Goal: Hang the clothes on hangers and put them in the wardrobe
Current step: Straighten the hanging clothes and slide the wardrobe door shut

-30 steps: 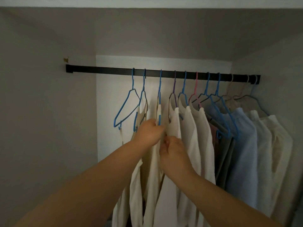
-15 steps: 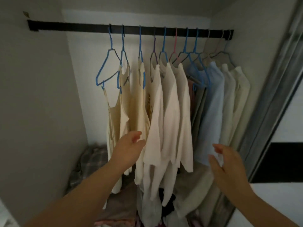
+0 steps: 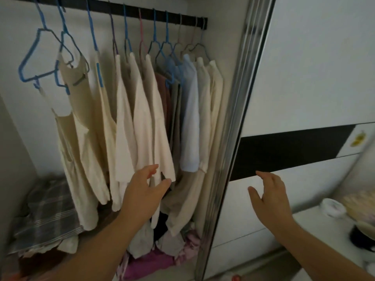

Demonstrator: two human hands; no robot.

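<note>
- Your left hand [image 3: 145, 191] has come away from the hangers near the rail and now sits low in the centre of the frame, fingers [image 3: 152, 171] loosely spread and holding nothing, just in front of the hem of a cream shirt [image 3: 160, 122]; whether it brushes the cloth you cannot tell.
- Your right hand [image 3: 269, 197] has swung out of the wardrobe to the lower right of the frame, in front of the sliding door [image 3: 304, 78], fingers relaxed, wide and empty.
- The clothes [image 3: 129, 110] hang in a row on hangers from the rail [image 3: 142, 11] across the top of the frame: cream tops at left and centre, a pale blue shirt [image 3: 189, 118] and more cream ones toward the right.
- One blue hanger [image 3: 36, 57] at upper left appears to carry only a thin strap garment.
- Loose garments lie heaped on the wardrobe floor [image 3: 154, 252] at bottom centre, with a plaid cloth [image 3: 46, 209] at lower left.
- Both hands having let go a second ago suggests the last piece is hung and settled.
- The view has turned right, so you are likely heading for the next garment or the door.
</note>
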